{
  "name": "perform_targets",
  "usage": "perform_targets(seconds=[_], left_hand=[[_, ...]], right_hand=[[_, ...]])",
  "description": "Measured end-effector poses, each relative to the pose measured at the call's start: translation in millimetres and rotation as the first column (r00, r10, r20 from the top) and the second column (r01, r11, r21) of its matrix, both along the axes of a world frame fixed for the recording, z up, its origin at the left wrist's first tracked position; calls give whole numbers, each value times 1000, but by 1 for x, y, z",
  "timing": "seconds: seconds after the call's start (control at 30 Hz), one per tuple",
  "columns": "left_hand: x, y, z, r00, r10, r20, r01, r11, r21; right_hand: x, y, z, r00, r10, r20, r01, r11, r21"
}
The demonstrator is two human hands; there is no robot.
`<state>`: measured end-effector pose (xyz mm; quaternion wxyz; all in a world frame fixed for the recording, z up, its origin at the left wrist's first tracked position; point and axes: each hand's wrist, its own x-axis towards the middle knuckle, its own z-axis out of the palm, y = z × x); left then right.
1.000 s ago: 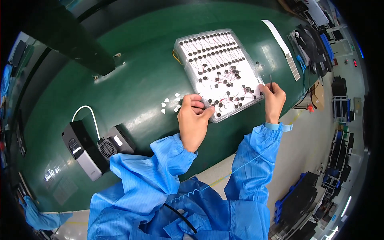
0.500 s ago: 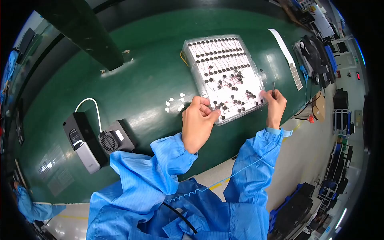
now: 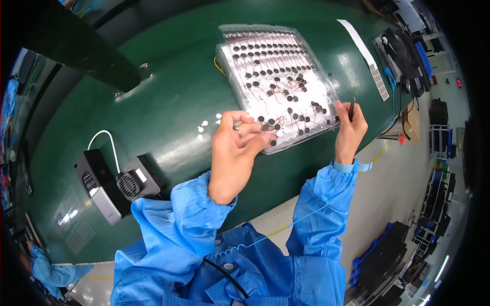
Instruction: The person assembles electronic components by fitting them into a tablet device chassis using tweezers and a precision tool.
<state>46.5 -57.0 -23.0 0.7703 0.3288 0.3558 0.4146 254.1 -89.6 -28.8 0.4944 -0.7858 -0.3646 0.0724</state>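
Observation:
A clear plastic tray point(image 3: 279, 109) lies before me, with small black round discs on thin red and black wires, in rows at its far part and loosely jumbled nearer me. Another clear tray point(image 3: 259, 27) shows beneath its far edge, with a row of similar parts. My left hand point(image 3: 230, 155) grips the near left corner, its fingers and thumb among a few discs; the fingertips are partly hidden. My right hand point(image 3: 350, 131) pinches the near right edge and also holds slim black tweezers point(image 3: 351, 108), mostly hidden in its fingers.
Small white round pieces point(image 3: 202, 127) lie left of the tray. A grey fan device point(image 3: 133, 182) and a black-and-silver device point(image 3: 102, 186) with a white cable stand at the left. A white paper strip point(image 3: 357, 43) and black bags point(image 3: 403, 64) lie right; a post point(image 3: 97, 61) rises behind.
The upper tray has shifted toward me, baring a row of parts in the tray under its far edge. My left hand's fingers reach further over the corner discs. The whole view has shifted slightly.

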Motion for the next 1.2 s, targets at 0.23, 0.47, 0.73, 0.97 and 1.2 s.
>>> perform_targets(seconds=[0.23, 0.47, 0.73, 0.97, 1.2], left_hand=[[-8, 0, -10, 999, -31, -37, 30, 999, -37], [-20, 0, -11, 971, -85, -223, 85, 996, -9], [-18, 11, -17, 968, -8, -251, -11, 997, -72], [-10, 16, -17, 968, -25, -248, 23, 1000, -13], [-5, 15, -26, 990, 30, -138, -31, 1000, -7]], right_hand=[[-9, -14, -15, 1000, -12, -9, 13, 997, 77], [-26, -32, -13, 994, -68, -90, 66, 997, -28], [-34, 16, 7, 872, 167, 460, -133, 985, -106], [-49, 47, -4, 734, 279, 620, 7, 909, -417], [-82, 58, -4, 825, 333, 457, -218, 933, -286]])
